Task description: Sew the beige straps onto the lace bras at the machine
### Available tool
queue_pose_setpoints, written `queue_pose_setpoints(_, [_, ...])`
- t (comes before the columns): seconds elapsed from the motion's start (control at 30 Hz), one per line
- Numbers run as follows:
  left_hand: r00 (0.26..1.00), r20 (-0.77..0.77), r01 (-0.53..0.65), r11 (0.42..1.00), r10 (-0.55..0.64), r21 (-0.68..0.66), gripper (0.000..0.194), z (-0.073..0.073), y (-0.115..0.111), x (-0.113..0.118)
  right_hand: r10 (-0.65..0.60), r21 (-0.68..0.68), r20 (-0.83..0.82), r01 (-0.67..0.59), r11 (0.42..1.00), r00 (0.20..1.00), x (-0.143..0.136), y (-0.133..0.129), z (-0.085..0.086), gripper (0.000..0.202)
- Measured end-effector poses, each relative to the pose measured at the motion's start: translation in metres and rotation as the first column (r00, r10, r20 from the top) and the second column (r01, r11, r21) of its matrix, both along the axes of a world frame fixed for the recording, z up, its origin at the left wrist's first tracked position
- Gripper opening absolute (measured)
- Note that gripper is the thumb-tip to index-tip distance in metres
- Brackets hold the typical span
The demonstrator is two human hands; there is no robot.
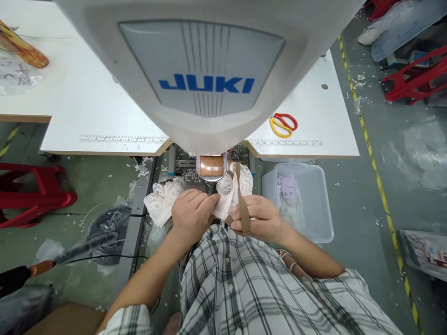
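Observation:
A white lace garment that looks like a bra [226, 204] is stretched between both hands, just below the sewing machine head [206, 107]. My left hand [192, 211] is closed on its edge, thumb on top. A bunched lace part [162, 202] hangs to the left of that hand. My right hand [260, 216] is closed on the garment's other side and on a flat brown strap [241, 200], which stands up between the fingers and passes in front of the lace. The machine's brown, shiny lower end [211, 166] sits just above the lace; the needle area is hidden.
On the white table [94, 107] lie scissors [283, 124] with red and yellow handles. A clear plastic bin [316, 204] holding a bagged item with a lilac label stands at right. Red stools [31, 193] flank the workplace. A grey metal frame [134, 228] runs along the left.

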State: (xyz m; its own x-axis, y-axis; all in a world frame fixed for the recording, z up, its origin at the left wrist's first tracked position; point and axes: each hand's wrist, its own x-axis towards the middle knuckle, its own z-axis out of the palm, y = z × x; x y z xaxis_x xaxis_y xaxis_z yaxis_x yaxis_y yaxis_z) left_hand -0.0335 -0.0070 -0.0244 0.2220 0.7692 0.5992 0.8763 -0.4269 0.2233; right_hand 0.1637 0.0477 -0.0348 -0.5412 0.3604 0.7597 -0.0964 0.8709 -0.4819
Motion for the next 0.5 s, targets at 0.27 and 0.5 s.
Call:
queue_pose_setpoints(0.27, [0.970, 0.131, 0.209, 0.978, -0.203, -0.029, 0.015, -0.004, -0.006, -0.004, 0.086, -0.183, -0.041, -0.092, 0.979, 0.995, 0.000, -0.006, -0.005, 0.010])
queue_pose_setpoints(0.5, [0.912, 0.204, 0.367, 0.930, -0.357, -0.013, 0.011, -0.009, -0.014, -0.011, 0.112, -0.248, -0.101, -0.134, 0.959, 0.989, 0.002, -0.011, -0.011, 0.005])
